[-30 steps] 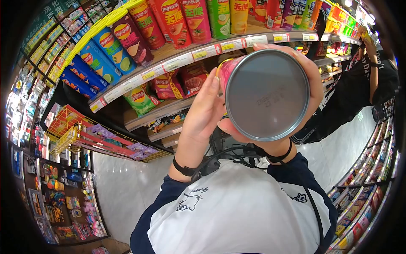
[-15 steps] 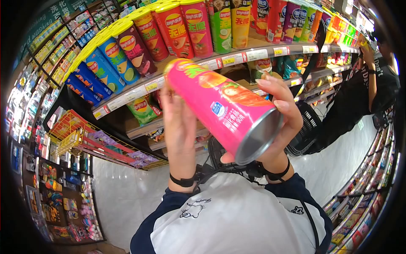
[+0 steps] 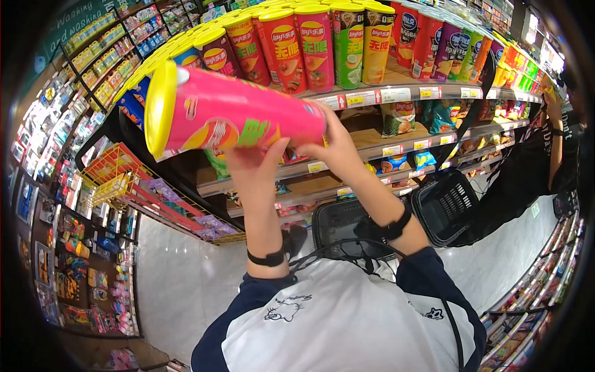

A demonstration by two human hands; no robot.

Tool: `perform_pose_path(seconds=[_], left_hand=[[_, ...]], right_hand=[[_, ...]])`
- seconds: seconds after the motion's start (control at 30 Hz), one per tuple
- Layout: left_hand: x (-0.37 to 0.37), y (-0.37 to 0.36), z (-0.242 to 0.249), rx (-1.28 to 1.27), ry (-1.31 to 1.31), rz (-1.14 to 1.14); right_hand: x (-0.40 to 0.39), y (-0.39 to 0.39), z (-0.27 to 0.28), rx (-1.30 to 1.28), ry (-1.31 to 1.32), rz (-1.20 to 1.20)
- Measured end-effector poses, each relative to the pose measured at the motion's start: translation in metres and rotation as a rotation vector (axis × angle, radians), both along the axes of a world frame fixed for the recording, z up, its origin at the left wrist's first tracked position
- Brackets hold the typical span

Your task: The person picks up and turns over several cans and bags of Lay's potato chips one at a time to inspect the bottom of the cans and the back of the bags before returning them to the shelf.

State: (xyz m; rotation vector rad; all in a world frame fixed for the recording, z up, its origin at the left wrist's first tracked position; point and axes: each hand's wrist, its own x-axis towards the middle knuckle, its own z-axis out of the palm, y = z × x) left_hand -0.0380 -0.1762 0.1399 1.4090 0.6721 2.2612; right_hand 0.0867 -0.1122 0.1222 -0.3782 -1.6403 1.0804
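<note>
A pink potato chip can (image 3: 235, 111) with a yellow lid is held in front of the shelf, lying nearly level with its lid end to the left. My right hand (image 3: 331, 146) is closed round the base end. Under the middle of the can, my left hand (image 3: 254, 164) grips it, its thumb against the side and its other fingers hidden behind. The can and left hand are slightly blurred. Behind stand rows of upright chip cans, among them a red can (image 3: 284, 53), a pink can (image 3: 316, 49) and a green can (image 3: 349, 49).
Lower shelves hold chip bags (image 3: 398, 118). Two black shopping baskets (image 3: 443, 204) are near the shelf, one in front of my body. A yellow wire rack (image 3: 118, 180) stands left. At right is a person in black (image 3: 527, 167); more stocked shelves (image 3: 527, 310) line that side.
The can has swung left and turned over, from base toward me to lid end at left. My right hand has shifted left with it; my left hand now holds its underside.
</note>
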Motion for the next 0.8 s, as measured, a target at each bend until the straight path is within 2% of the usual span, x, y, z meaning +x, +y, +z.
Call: perform_pose_path(seconds=[0.07, 0.1, 0.17, 0.2, 0.27, 0.3, 0.4, 0.43, 0.53, 0.57, 0.67, 0.77, 0.8], left_hand=[[-0.011, 0.020, 0.000, -0.011, 0.021, 0.064], [-0.018, 0.032, 0.001, -0.015, 0.033, 0.097], [-0.033, 0.060, 0.002, 0.020, 0.104, 0.321], [-0.038, 0.072, 0.003, 0.037, 0.142, 0.435], [-0.041, 0.088, 0.009, 0.004, 0.191, 0.459], [-0.044, 0.096, 0.012, -0.010, 0.218, 0.472], [-0.060, 0.131, -0.004, -0.014, 0.309, 0.615], [-0.060, 0.134, -0.005, -0.076, 0.343, 0.665], [-0.052, 0.142, -0.007, 0.000, 0.418, 0.795], [-0.051, 0.144, -0.009, -0.053, 0.442, 0.830], [-0.048, 0.147, -0.009, -0.146, 0.464, 0.888], [-0.045, 0.152, -0.011, -0.148, 0.302, 0.766], [-0.046, 0.153, -0.011, -0.184, 0.329, 0.793]], right_hand=[[-0.010, 0.031, 0.000, 0.128, -0.107, 0.030], [-0.018, 0.044, -0.003, 0.244, -0.181, -0.103], [-0.031, 0.066, -0.010, 0.478, -0.326, -0.363], [-0.031, 0.075, -0.013, 0.628, -0.481, -0.454], [-0.027, 0.092, -0.019, 0.933, -0.784, -0.635], [-0.026, 0.104, -0.032, 1.048, -0.846, -0.623], [-0.023, 0.111, -0.062, 1.081, -1.048, -0.630], [-0.025, 0.112, -0.067, 1.083, -1.036, -0.667], [-0.028, 0.114, -0.074, 1.059, -1.032, -0.713], [-0.028, 0.113, -0.077, 1.048, -1.034, -0.710], [-0.027, 0.111, -0.075, 1.025, -1.047, -0.705], [-0.026, 0.109, -0.071, 1.013, -1.074, -0.692], [-0.026, 0.108, -0.070, 1.002, -1.080, -0.680]])
